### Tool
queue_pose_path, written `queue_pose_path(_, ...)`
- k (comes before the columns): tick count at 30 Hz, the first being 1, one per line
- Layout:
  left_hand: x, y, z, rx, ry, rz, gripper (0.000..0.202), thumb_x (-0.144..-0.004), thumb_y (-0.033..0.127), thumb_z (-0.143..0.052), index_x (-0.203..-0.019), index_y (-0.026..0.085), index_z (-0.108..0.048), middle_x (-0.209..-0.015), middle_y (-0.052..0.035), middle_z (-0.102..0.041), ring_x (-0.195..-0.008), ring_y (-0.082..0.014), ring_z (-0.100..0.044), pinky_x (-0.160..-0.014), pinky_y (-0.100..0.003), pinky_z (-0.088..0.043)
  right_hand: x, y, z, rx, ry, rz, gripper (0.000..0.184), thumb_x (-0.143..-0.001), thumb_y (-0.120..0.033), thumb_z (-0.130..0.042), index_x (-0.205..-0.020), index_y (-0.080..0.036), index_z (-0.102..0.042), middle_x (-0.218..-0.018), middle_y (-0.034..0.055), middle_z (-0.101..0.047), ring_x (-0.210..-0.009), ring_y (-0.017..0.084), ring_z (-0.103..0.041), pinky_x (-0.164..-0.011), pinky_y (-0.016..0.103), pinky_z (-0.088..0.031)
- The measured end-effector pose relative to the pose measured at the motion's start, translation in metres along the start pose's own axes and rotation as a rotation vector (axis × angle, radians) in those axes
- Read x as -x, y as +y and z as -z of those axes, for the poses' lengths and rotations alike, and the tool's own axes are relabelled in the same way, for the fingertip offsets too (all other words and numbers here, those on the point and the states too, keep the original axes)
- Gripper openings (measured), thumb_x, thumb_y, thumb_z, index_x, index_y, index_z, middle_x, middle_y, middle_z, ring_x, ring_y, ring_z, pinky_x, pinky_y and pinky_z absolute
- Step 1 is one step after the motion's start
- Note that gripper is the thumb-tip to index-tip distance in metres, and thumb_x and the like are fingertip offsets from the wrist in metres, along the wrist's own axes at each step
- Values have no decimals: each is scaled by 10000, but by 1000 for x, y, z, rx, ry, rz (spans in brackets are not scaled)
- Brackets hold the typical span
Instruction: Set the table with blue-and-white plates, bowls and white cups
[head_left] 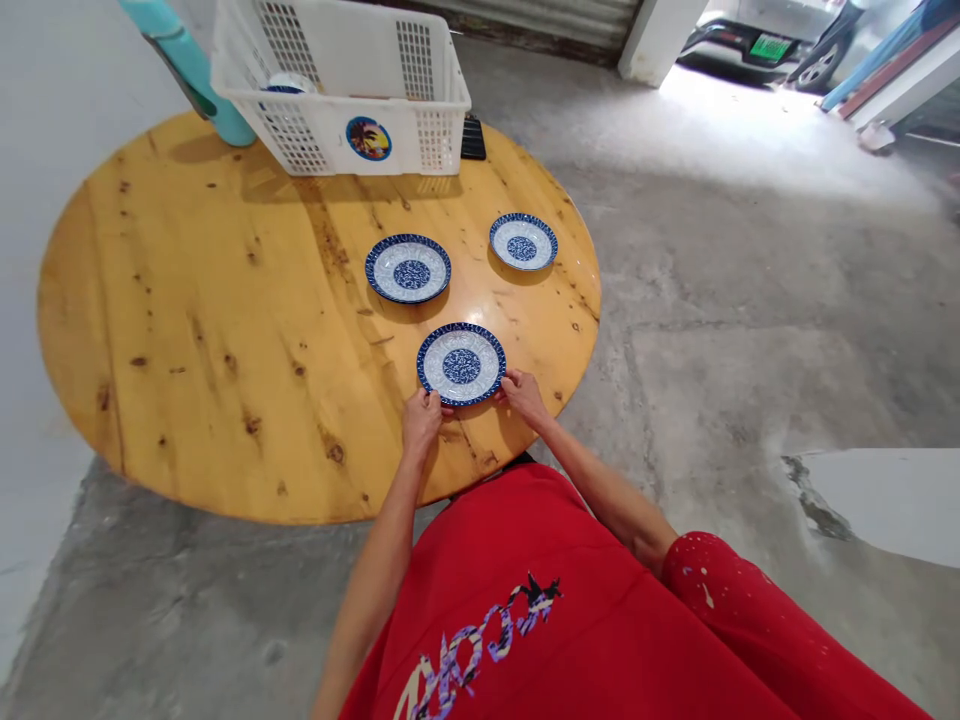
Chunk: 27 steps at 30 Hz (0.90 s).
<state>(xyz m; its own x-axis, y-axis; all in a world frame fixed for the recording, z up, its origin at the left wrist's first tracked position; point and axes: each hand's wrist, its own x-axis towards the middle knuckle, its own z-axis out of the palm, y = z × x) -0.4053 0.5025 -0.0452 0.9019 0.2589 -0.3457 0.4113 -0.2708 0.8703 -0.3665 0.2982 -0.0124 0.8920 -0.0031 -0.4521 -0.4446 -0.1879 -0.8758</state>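
Note:
A round wooden table (225, 330) carries three blue-and-white patterned plates. The nearest plate (461, 364) lies flat close to the table's front edge. My left hand (421, 420) grips its near-left rim and my right hand (523, 394) grips its near-right rim, fingers curled on the edge. A second plate (408, 268) lies further back in the middle, and a smaller third plate (523, 241) lies to the right near the table edge.
A white plastic basket (341, 85) stands at the table's back, with a blue-rimmed dish showing inside. A teal bottle (191, 70) leans beside it on the left, a dark object (472, 137) on its right. Concrete floor surrounds the table; a car is parked far right.

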Motion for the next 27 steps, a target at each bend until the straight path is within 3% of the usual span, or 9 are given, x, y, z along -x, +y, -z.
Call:
queue_pose_path(9,-1,1,4,34,-54,16,249,-949,384,-458,-824,170,-485,-766,-72,-700,-711,-203,-716,-603,-249,-461,5,3,-4,-46,58,-41,228,-969,-160,-458,-1088,-77,-634,-768,18,-629,-607,111,-630,-546,195,-495)
queue_pose_path(17,0,-1,5,-4,-45,20,264,-952,378,-463,-773,184,-446,-728,-79,-694,-712,-209,-708,-619,-257,-455,14,2,-10,-1,78,-10,145,-933,-191,-520,-925,-89,-623,-731,25,-625,-628,129,-642,-564,200,-492)
queue_pose_path(22,2,0,8,-2,-71,20,249,-959,366,-469,-809,171,-507,-745,-78,-698,-713,-209,-705,-627,-262,-465,12,7,-10,8,75,0,205,-932,-223,-522,-1018,-83,-645,-759,31,-641,-616,129,-636,-574,209,-503)
queue_pose_path(27,12,5,19,54,-72,33,366,-995,462,-441,-891,140,-580,-827,-98,-707,-691,-191,-688,-632,-268,-502,15,9,-2,13,104,18,313,-923,-301,-535,-1087,-61,-652,-823,67,-665,-639,137,-649,-576,218,-503)
